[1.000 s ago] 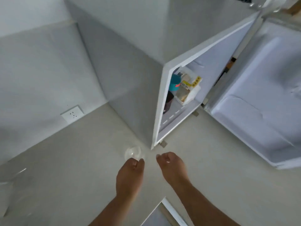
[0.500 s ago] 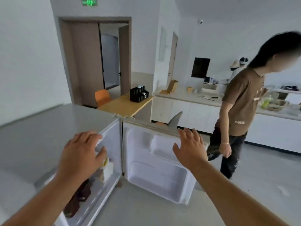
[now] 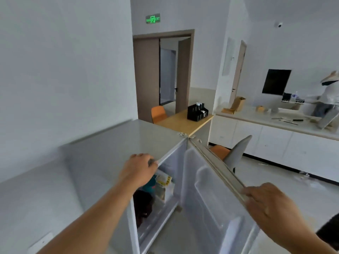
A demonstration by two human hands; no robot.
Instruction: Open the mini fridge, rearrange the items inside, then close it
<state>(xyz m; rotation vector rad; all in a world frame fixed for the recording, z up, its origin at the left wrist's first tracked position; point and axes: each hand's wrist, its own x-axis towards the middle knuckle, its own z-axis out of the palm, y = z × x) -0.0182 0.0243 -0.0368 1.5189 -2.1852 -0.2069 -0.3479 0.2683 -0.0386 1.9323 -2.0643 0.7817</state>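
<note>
The white mini fridge (image 3: 113,149) stands below me with its door (image 3: 207,189) swung open to the right. My left hand (image 3: 139,171) rests curled on the front top edge of the fridge body. On the door's top edge lies my right hand (image 3: 269,208), fingers wrapped over it. Inside the fridge I see a teal container (image 3: 149,186), a white carton with yellow labels (image 3: 165,180) and a dark item (image 3: 143,204) lower down, partly hidden by my left arm.
A wooden table (image 3: 183,121) with a black organiser (image 3: 197,111) and orange chairs (image 3: 158,112) stands behind the fridge. A grey chair back (image 3: 236,153) is just beyond the door. White counter cabinets (image 3: 275,140) run along the right, with a person (image 3: 330,99) at the far end.
My left hand has settled on the fridge's top front edge and my right hand has come down onto the door's top edge. The person who stood close on the right is gone from there.
</note>
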